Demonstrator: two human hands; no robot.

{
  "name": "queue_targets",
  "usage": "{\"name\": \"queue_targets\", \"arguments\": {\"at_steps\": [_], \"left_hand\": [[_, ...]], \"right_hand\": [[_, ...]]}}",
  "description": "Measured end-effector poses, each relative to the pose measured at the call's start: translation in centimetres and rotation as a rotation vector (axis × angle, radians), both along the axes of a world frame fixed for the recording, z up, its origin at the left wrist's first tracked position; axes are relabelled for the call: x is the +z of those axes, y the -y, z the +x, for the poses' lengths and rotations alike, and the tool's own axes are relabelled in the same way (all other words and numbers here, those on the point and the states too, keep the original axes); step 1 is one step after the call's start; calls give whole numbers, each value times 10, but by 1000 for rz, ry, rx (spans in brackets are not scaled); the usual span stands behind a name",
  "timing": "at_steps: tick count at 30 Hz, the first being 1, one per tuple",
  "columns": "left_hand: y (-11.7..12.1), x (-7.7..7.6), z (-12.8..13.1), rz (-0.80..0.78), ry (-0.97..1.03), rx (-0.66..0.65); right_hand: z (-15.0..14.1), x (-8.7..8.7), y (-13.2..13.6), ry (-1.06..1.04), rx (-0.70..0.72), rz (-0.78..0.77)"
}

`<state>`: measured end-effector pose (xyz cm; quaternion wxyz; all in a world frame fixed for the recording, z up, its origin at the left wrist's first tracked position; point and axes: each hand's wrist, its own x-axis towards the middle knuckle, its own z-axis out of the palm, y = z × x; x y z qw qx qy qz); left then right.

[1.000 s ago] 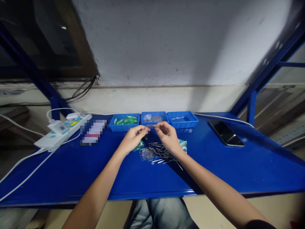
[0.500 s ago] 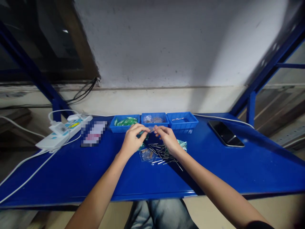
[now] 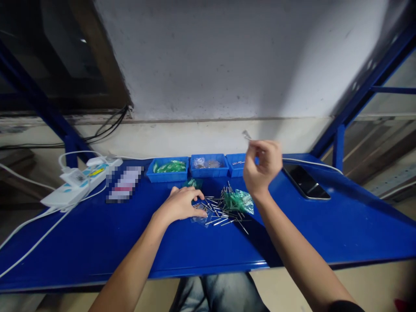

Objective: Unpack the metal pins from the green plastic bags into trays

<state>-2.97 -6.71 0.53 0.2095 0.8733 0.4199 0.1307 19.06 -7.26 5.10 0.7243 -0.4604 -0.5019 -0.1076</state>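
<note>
My right hand [image 3: 262, 167] is raised above the right bin, its fingers pinching a small clear plastic bag [image 3: 246, 134] that sticks up from the fingertips. What the bag holds is too blurred to tell. Low over the table, my left hand [image 3: 182, 203] has its thumb and fingers apart around a clear bag of small parts [image 3: 202, 217]; I cannot tell whether it touches the bag. Beside it spreads a loose pile of thin silver metal pins [image 3: 221, 215]. A clear bag with green pieces [image 3: 238, 201] lies on the pile, and another green bag [image 3: 194, 183] lies behind my left hand.
Three blue bins stand in a row at the back: one with green packets [image 3: 167, 177], one with clear bags [image 3: 209, 172], one with a few pins [image 3: 234, 172]. A phone [image 3: 307, 182] lies right. A white power strip [image 3: 81, 184] with cables and a blurred-out item [image 3: 125, 185] are left.
My right hand has moved up and right, away from the left, carrying the small clear bag. My left hand has let go of it and come down to the bag of small parts.
</note>
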Motion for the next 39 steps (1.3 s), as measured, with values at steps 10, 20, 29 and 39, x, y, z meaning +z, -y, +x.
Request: {"name": "queue_targets", "arguments": {"at_steps": [10, 20, 29, 39], "left_hand": [[-9, -12, 3, -80, 46, 87], [-11, -2, 9, 362, 531, 286], [-3, 0, 17, 399, 597, 176], [-1, 15, 12, -181, 792, 382]], "right_hand": [[-25, -51, -11, 615, 367, -689], [-47, -50, -1, -190, 869, -948], [-49, -51, -5, -809, 1003, -722], [-48, -52, 7, 81, 645, -378]]}}
